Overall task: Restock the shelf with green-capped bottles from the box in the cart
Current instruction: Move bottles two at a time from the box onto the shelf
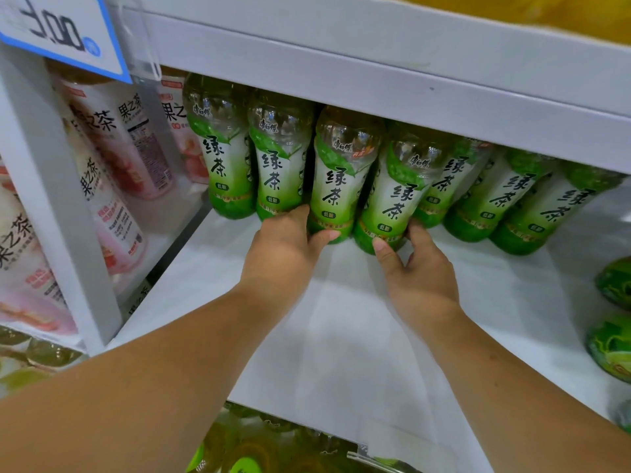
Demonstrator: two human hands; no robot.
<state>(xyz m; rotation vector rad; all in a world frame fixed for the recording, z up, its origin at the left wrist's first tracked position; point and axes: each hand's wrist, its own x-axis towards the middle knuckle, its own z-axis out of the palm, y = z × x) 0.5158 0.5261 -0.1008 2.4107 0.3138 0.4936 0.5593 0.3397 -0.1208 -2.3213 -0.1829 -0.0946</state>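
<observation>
Several green tea bottles stand in a row at the back of the white shelf [341, 336], their caps hidden under the shelf above. My left hand [283, 247] wraps the base of the third bottle from the left [338, 179]. My right hand [416, 271] holds the base of the fourth bottle [392, 199], thumb in front, fingers behind. Both bottles stand upright on the shelf. The box and the cart are out of view.
Pink-labelled tea bottles [112, 158] fill the bay to the left, past a white divider [61, 213]. A blue price tag [58, 29] hangs at top left. More green packs [614, 319] sit at the shelf's right edge. Bottles show on the shelf below [259, 445].
</observation>
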